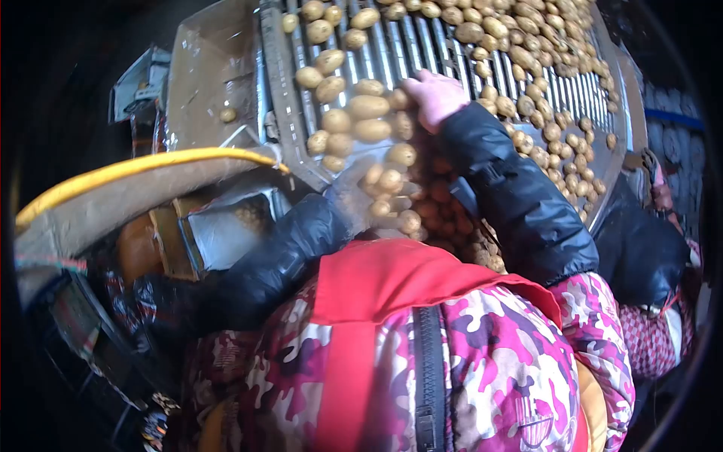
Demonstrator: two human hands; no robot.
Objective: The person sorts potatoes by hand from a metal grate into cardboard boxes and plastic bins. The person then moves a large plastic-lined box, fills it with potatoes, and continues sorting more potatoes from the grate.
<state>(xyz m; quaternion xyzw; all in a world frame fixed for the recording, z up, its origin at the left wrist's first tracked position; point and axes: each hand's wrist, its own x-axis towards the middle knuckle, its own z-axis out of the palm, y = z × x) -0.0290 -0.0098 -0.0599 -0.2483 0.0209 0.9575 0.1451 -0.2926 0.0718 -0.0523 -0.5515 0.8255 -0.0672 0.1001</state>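
Observation:
My right hand point(438, 98), in a pink glove, reaches over the metal rollers point(407, 45) with its fingers curled together. Its fingertips are against a potato point(399, 99); anything inside the fingers is hidden. My left hand point(354, 197) is smeared by motion at the near edge of the rollers, beside several blurred potatoes point(390, 181). Its fingers cannot be made out. Between my arms, more potatoes point(444, 215) lie lower down in reddish shade. Larger potatoes point(369, 107) sit on the rollers left of my right hand.
Many potatoes point(553, 38) cover the far right of the rollers. A cardboard sheet point(211, 83) stands at the left, with one potato point(228, 114) by it. A yellow-edged board point(135, 166) juts in at left, above a box point(230, 233). Another person's dark sleeve point(640, 248) shows at right.

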